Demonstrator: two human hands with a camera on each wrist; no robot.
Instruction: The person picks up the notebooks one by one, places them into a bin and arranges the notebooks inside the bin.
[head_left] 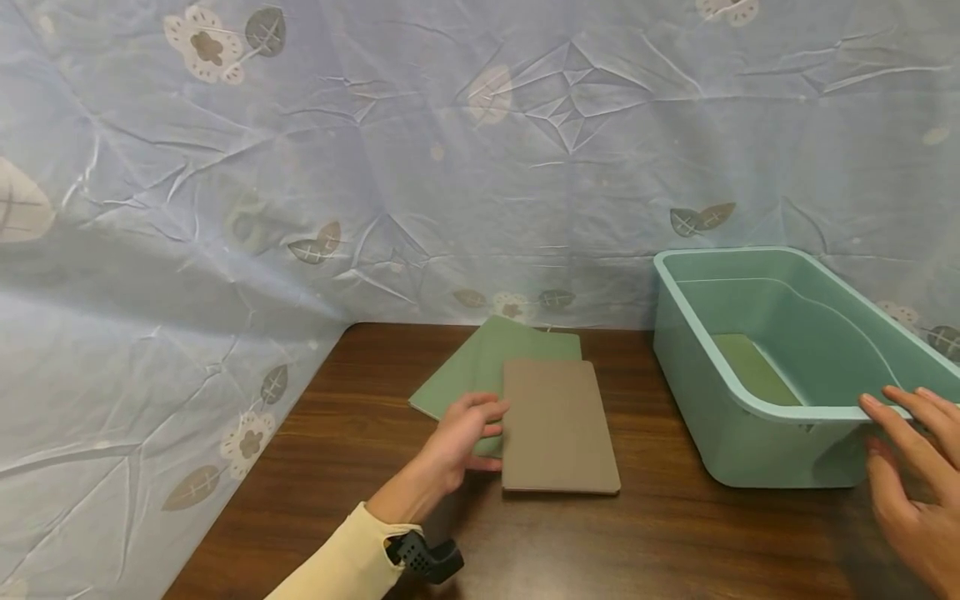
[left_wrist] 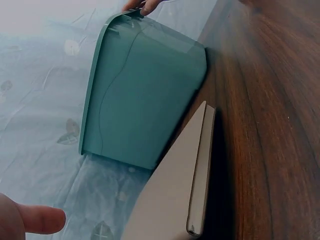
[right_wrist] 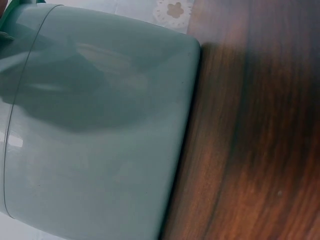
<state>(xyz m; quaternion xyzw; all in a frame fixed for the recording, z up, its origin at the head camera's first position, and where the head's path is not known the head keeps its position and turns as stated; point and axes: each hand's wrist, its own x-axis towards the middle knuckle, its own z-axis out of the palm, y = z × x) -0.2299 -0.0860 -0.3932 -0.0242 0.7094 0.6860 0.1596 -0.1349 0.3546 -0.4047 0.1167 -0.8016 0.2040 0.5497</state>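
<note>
A brown notebook (head_left: 558, 429) lies at the middle of the table, overlapping green notebooks (head_left: 468, 367) beneath it. Beside its left edge is my left hand (head_left: 461, 437), fingertips right at the cover and digits spread along that side. The left wrist view shows the notebook's pale cover and page edge (left_wrist: 201, 170), with one straight digit (left_wrist: 42, 220) apart from it. My right hand (head_left: 918, 475) rests its fingertips on the near rim of a teal plastic bin (head_left: 705, 417), thumb lower beside the outer wall. In the right wrist view the bin's wall (right_wrist: 100, 160) fills the left side.
Inside the bin a flat green piece (head_left: 753, 367) lies on the bottom. The dark wooden table (head_left: 337, 467) carries everything. Behind and to the left hangs a wrinkled floral sheet (head_left: 420, 183), close to the table's back edge. A black wristband (head_left: 427, 558) sits on the left wrist.
</note>
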